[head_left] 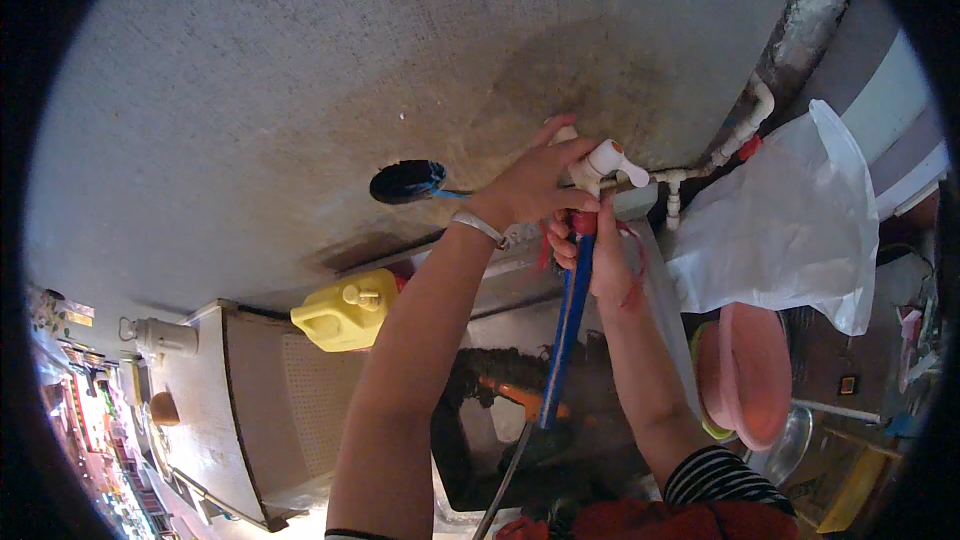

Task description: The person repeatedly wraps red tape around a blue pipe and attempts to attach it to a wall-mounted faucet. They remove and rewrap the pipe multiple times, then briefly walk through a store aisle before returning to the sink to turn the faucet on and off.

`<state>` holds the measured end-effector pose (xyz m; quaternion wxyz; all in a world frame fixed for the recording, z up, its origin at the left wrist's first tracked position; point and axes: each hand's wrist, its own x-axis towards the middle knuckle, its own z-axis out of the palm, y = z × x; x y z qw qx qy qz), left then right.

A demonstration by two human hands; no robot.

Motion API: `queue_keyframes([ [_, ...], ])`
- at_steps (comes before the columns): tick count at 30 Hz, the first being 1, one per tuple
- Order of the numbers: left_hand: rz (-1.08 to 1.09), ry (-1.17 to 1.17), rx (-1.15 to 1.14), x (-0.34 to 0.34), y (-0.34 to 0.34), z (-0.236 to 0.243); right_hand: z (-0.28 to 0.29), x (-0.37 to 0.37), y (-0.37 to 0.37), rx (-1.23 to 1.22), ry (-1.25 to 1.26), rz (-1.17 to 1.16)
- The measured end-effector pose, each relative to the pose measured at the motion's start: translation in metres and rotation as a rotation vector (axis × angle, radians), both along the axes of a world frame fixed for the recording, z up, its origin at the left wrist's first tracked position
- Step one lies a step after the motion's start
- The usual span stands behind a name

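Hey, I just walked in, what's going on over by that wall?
A person is working with both bare hands at a white tap on the wall. The left hand is around the tap's body, while the right hand holds a blue hose near its red upper end, just below the tap. The hose slants downward. The hands partly cover the joint, so I can't tell whether it's attached. A yellow jug sits to the left.

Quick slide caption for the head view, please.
Left hand grips the white tap; right hand holds the blue hose near its top, just below, with a yellow jug at left.
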<state>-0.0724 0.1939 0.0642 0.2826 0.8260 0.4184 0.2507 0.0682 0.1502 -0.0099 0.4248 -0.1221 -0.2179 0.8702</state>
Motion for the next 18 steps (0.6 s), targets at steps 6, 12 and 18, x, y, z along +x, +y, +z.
queue_keyframes([
  [6, 0.017, -0.07, 0.013, 0.005, -0.008, -0.003, 0.001, -0.003, -0.036, 0.402, -0.651, -0.621],
  [12, 0.064, -0.116, 0.01, 0.003, -0.001, -0.003, 0.007, -0.016, -0.029, 0.782, -1.243, -0.802],
  [18, 0.096, -0.165, 0.09, 0.004, 0.001, -0.009, 0.005, -0.011, -0.018, 0.638, -0.907, -0.611],
])
